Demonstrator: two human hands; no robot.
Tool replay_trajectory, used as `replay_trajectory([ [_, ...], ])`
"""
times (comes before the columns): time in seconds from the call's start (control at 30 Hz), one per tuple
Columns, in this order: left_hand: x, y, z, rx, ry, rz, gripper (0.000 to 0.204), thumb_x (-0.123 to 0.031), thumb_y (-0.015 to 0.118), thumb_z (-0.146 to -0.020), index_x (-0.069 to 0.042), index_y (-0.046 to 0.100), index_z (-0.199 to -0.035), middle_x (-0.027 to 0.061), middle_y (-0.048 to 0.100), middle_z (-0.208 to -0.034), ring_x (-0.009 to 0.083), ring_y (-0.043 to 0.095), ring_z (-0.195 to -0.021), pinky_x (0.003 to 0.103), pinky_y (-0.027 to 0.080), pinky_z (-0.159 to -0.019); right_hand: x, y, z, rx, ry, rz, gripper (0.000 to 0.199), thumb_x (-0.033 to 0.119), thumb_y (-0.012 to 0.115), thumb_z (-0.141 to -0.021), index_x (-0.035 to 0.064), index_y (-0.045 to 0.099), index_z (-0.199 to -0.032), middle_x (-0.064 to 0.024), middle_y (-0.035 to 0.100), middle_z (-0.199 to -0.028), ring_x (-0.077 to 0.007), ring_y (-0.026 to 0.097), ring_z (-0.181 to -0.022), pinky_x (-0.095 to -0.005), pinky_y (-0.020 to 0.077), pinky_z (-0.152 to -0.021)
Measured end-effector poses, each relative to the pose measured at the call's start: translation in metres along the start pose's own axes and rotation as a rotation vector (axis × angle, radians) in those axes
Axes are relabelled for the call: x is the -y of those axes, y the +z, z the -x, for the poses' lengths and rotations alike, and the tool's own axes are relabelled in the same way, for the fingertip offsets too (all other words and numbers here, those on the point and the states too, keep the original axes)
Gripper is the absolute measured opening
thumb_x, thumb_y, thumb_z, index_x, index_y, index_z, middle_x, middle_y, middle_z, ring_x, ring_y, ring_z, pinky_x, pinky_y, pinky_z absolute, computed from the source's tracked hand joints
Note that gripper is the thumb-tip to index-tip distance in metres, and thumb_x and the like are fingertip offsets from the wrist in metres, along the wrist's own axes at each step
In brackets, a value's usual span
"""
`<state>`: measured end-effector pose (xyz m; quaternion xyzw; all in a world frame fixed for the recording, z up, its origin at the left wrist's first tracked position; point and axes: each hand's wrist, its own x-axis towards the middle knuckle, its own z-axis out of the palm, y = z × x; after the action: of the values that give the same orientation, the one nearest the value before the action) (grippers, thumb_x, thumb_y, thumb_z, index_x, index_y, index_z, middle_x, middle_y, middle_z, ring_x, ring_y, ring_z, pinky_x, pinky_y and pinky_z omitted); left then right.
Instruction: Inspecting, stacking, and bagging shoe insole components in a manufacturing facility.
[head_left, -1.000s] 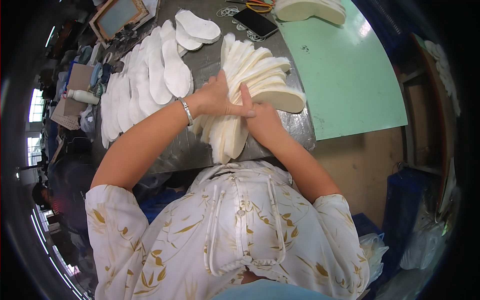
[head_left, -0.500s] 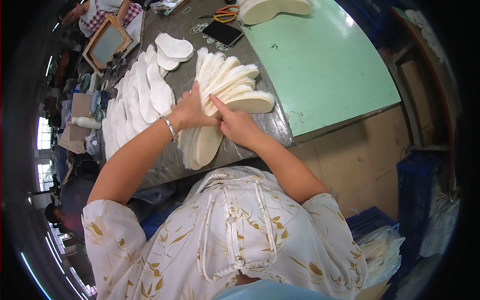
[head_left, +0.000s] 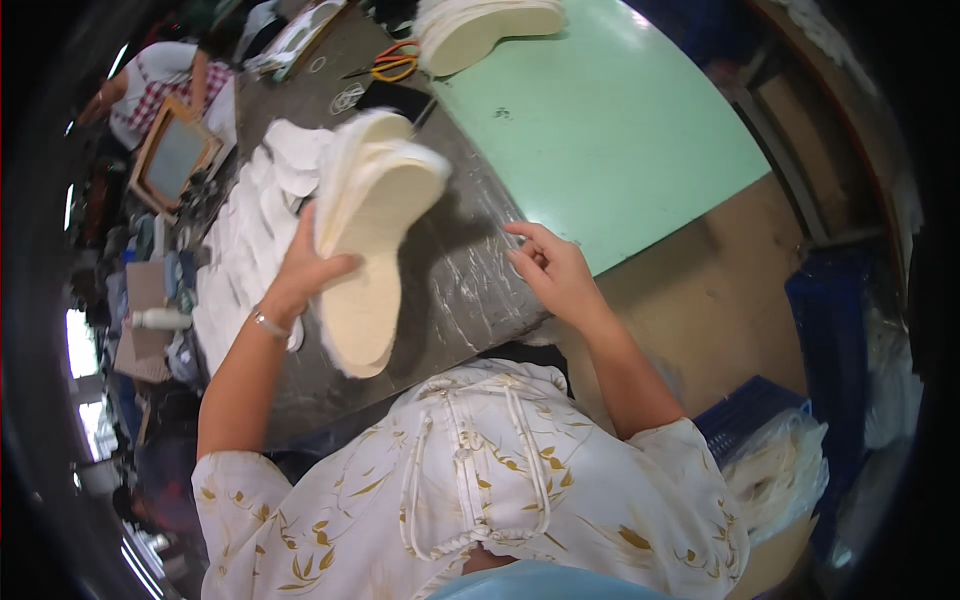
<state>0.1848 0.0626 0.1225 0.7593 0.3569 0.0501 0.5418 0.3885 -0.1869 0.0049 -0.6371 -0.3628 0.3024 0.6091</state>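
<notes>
Since the earlier frame, the right hand (head_left: 555,275) has come away from the thick bundle of cream, insole-shaped pieces with fluffy white edges (head_left: 372,235), and the fan they made has drawn together into a closer stack. The left hand (head_left: 300,272) alone now grasps it, thumb across the broad cream face and fingers out of sight behind, a grip at the narrow waist that probably keeps the loose layers from sliding apart. The bundle is held up over the grey, plastic-covered worktop (head_left: 465,290), its outer face toward the wearer. At its three o'clock, the right hand is released, fingers loosely curled around nothing visible. At nine o'clock lie overlapping rows of white, insole-shaped pieces (head_left: 235,265), perhaps staggered so that each can be picked up singly. A smooth, pale green sheet (head_left: 610,160) spreads at two o'clock, with a neat stack of cream insole shapes (head_left: 490,35) at one. The scissors with orange and yellow handles (head_left: 396,68) rest at twelve, apparently set aside to leave working room.
</notes>
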Motion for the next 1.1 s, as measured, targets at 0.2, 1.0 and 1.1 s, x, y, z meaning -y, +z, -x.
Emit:
replay_trajectory([
  [0.2,0.044,-0.032,0.009,0.06,0.098,0.803,0.08,-0.026,0.085,-0.067,0.0,0.047,-0.132,0.0118,0.064,-0.115,0.0265,0.065,-0.103,0.037,0.056,-0.089,0.025,0.003,-0.067,0.073,-0.099,0.327,0.026,0.01,0.059,-0.09,0.004,0.063,-0.114,-0.0097,0.068,-0.083,-0.0198,0.067,-0.077,-0.0317,0.0509,-0.072],
  [1.0,0.121,-0.015,-0.031,0.481,0.294,1.546,0.058,-0.032,0.072,-0.081,0.002,0.057,-0.125,0.0154,0.068,-0.114,0.0237,0.07,-0.097,0.037,0.058,-0.086,0.068,0.144,-0.15,0.289,0.043,-0.298,0.035,0.005,0.063,-0.09,-0.0005,0.058,-0.124,-0.0069,0.066,-0.116,-0.0143,0.063,-0.099,-0.0282,0.0503,-0.087],
  [1.1,0.135,-0.018,-0.041,0.41,0.249,1.474,0.052,-0.026,0.067,-0.081,0.003,0.059,-0.124,0.0155,0.068,-0.113,0.0233,0.07,-0.094,0.036,0.059,-0.083,0.074,0.151,-0.145,0.286,0.062,-0.439,0.037,0.005,0.064,-0.089,0.0002,0.057,-0.126,-0.0071,0.065,-0.119,-0.0154,0.064,-0.101,-0.0288,0.0506,-0.088],
])
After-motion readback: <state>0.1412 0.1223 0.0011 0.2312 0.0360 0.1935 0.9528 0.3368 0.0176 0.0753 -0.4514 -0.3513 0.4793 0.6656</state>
